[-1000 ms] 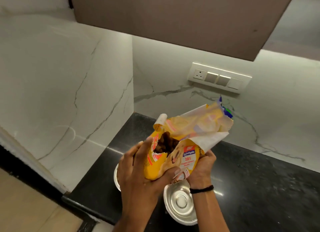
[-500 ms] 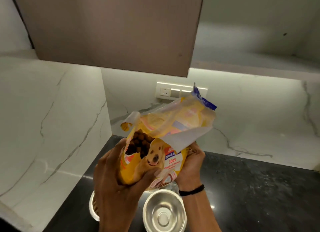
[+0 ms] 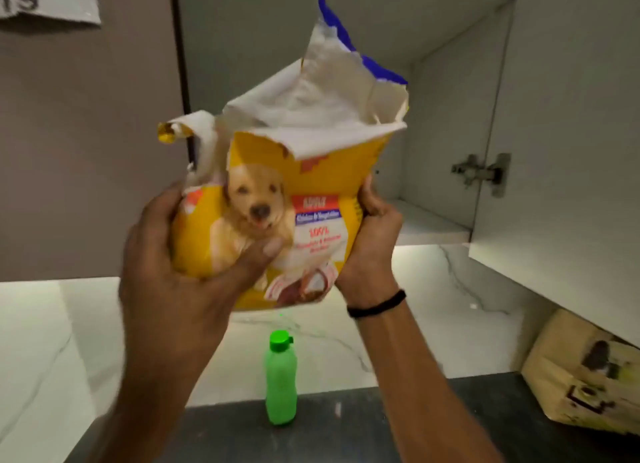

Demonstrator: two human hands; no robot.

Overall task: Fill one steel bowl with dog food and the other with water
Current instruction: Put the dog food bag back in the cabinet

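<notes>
- An open wall cupboard (image 3: pixel 450 123) is filling the top of the view, its pale door (image 3: pixel 568 151) swinging out on the right with a metal hinge (image 3: pixel 479 172) showing, and a brown closed door (image 3: pixel 86 151) sitting beside it on the left.
- A white marble wall (image 3: pixel 433 324) is running below the cupboard, meeting a dark counter (image 3: pixel 346 435) at the bottom.
- A yellow dog food bag (image 3: pixel 311 199) with a puppy printed on it is being held upright in front of the open cupboard, its torn top gaping open and showing a white lining.
- The left hand (image 3: pixel 173 255) is grasping the bag's lower left side, thumb pressing across the front.
- The right hand (image 3: pixel 372 234) is gripping the bag's right edge, fingers wrapping behind; a black band (image 3: pixel 377 305) is circling that wrist.
- A tan cardboard box (image 3: pixel 585 376) is sitting on the counter at the right.
- A green bottle (image 3: pixel 281 379) with its cap on is standing upright on the counter, below the bag.
</notes>
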